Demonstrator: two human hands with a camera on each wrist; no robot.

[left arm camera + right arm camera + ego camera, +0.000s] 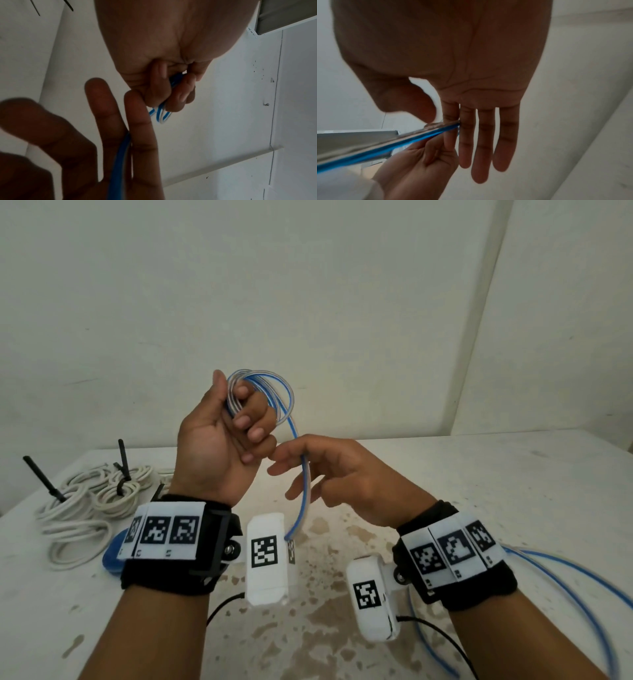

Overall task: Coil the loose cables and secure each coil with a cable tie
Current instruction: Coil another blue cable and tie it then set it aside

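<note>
My left hand (219,440) is raised above the table with its palm towards me. It grips a small coil of blue-and-white cable (277,386), whose loops stick out past the curled fingers (178,97). From the coil one strand (305,484) drops down through my right hand (346,474). There it runs between the straight index and middle fingers (465,135), with the thumb apart from it. The rest of this cable (568,577) trails over the table at the right.
Several coils of white cable (82,508) lie at the table's left, with black cable ties (122,465) standing up from them. A blue object (113,553) sits partly hidden behind my left wrist. The white table (496,481) is stained brown in the middle.
</note>
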